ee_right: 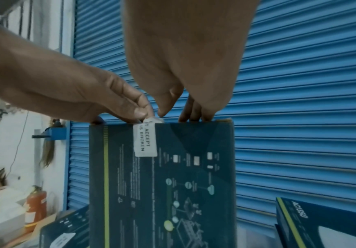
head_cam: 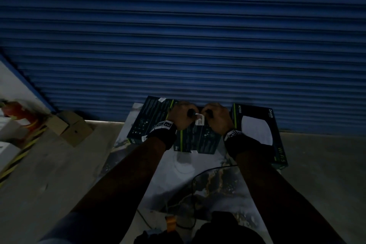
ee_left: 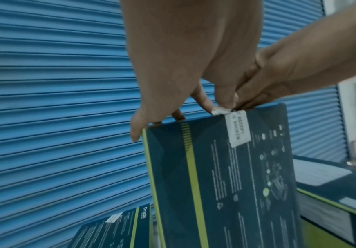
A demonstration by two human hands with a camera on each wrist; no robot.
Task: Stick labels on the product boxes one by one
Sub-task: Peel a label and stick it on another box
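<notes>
A dark teal product box [head_cam: 198, 140] stands tilted up in the middle of the table; it also shows as the product box [ee_left: 225, 184] and the product box [ee_right: 162, 184]. A white label [head_cam: 199, 120] reading "ACCEPT / IS BROKEN" is folded over its top edge, seen as the label [ee_left: 238, 128] and the label [ee_right: 145, 139]. My left hand [head_cam: 191, 114] pinches the label's folded top at the edge, its other fingers behind the box. My right hand [head_cam: 207, 113] grips the top edge beside it, thumb at the label.
A labelled box [head_cam: 150, 119] lies to the left and a box with a white oval [head_cam: 257, 130] to the right. A blue roller shutter [head_cam: 178, 35] rises close behind. Cardboard cartons [head_cam: 69, 127] and a red extinguisher [ee_right: 35, 209] are at far left. A black cable [head_cam: 198, 180] crosses the marble-patterned table [head_cam: 178, 184].
</notes>
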